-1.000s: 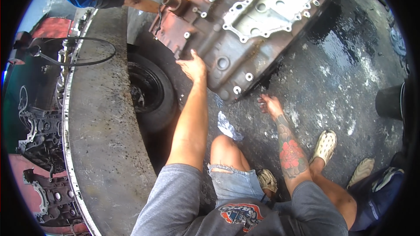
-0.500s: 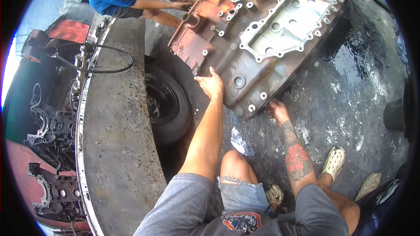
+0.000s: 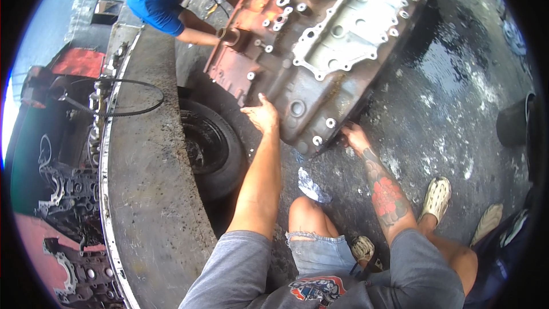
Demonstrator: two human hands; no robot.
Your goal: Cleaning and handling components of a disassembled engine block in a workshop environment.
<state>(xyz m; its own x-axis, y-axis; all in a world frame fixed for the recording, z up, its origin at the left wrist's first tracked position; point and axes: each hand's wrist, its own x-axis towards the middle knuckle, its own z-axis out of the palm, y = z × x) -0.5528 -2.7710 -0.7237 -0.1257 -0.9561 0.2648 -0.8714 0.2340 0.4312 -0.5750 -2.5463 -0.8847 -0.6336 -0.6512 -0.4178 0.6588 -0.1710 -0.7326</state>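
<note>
A large engine block (image 3: 280, 83), rusty orange-brown and grey with a pale machined panel and many bolt bosses, lies tilted across the upper middle. My left hand (image 3: 262, 114) grips its near left edge, with thumb and fingers apart against the metal. Under the near right corner, my right hand (image 3: 353, 137) holds the lower edge; its fingertips are partly hidden by the block. At the far left end, a co-worker in a blue shirt (image 3: 151, 6) bends with one arm reaching to the block's edge, that hand hidden behind it.
A worn metal bench (image 3: 148, 177) runs along my left, with a tyre (image 3: 211, 143) beneath it. Greasy castings (image 3: 80, 263) stand beyond the bench, and a black hose (image 3: 137, 114) loops over it. Wet oil (image 3: 446, 63) covers floor at right, near a dark bucket (image 3: 513, 123). A crumpled rag (image 3: 311, 186) lies by my knee.
The block has shifted left in view, and both my hands have moved left with it, keeping their grips. The co-worker has come further into view, leaning lower beside the block.
</note>
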